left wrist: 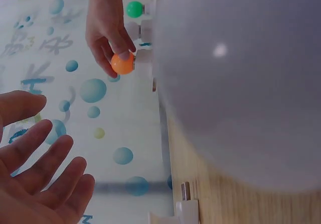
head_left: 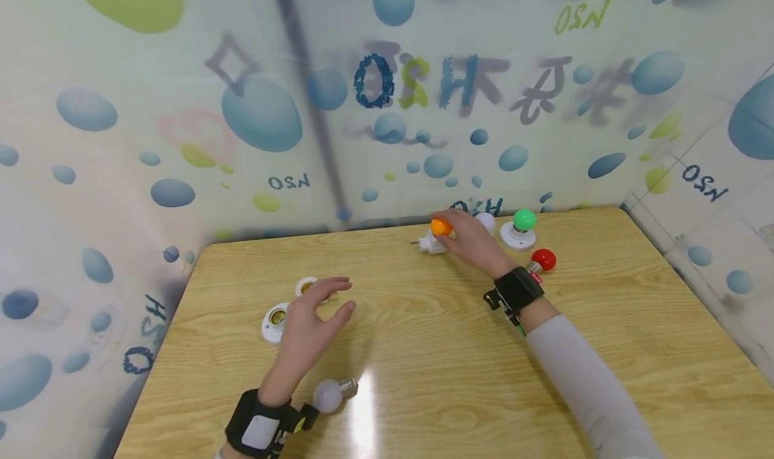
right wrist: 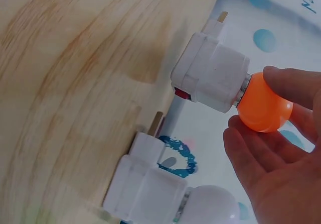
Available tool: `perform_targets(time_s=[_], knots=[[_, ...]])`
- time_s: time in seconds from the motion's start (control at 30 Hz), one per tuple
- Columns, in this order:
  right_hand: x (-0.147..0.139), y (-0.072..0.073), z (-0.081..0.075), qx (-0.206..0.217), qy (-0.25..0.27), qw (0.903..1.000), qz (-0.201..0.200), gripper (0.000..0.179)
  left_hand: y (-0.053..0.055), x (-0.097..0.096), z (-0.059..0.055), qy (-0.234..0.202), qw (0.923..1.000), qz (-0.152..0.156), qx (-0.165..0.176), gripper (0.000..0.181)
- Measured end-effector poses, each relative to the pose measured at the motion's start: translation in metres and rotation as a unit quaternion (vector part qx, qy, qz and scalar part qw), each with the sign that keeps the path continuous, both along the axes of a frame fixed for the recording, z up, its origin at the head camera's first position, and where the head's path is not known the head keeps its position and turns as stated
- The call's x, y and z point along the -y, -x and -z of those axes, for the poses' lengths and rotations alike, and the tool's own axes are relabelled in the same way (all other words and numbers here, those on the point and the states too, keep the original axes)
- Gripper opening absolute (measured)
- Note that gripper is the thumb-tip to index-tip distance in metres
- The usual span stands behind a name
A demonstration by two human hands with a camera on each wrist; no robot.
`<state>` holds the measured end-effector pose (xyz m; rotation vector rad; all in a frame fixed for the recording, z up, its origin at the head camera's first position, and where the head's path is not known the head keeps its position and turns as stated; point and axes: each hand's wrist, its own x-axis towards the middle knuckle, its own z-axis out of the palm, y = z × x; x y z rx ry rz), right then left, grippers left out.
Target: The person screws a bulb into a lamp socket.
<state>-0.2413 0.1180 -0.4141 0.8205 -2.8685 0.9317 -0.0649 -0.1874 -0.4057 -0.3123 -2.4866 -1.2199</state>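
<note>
My right hand (head_left: 474, 242) grips an orange bulb (right wrist: 266, 103) between thumb and fingers. The bulb's metal base sits in a white plug-in lamp holder (right wrist: 213, 73) with prongs and a red switch. My left hand (head_left: 307, 328) hovers over the left side of the table, fingers spread and holding nothing. Beneath and beside it are two round white lamp holders, the nearer one (head_left: 275, 322) partly covered by the hand. A loose white bulb (head_left: 328, 396) lies by the left wrist; it looms large and blurred in the left wrist view.
Beside the orange bulb stands a white bulb (right wrist: 210, 206) in another plug-in holder (right wrist: 145, 184). Farther right, a green bulb (head_left: 524, 220) is in a round holder (head_left: 517, 237). A red bulb (head_left: 544, 259) lies near the right wrist. A patterned sheet (head_left: 387, 156) backs the wooden table (head_left: 423, 378).
</note>
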Motion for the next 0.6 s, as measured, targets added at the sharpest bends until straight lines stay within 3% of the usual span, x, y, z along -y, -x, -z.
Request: perform_targets(time_s=[0.6], knots=[[0.001,0.008,0.008,0.009,-0.011,0.9999,-0.004,0.048,-0.005,0.024,0.000,0.013,0.9992,-0.035,-0.015,0.031]])
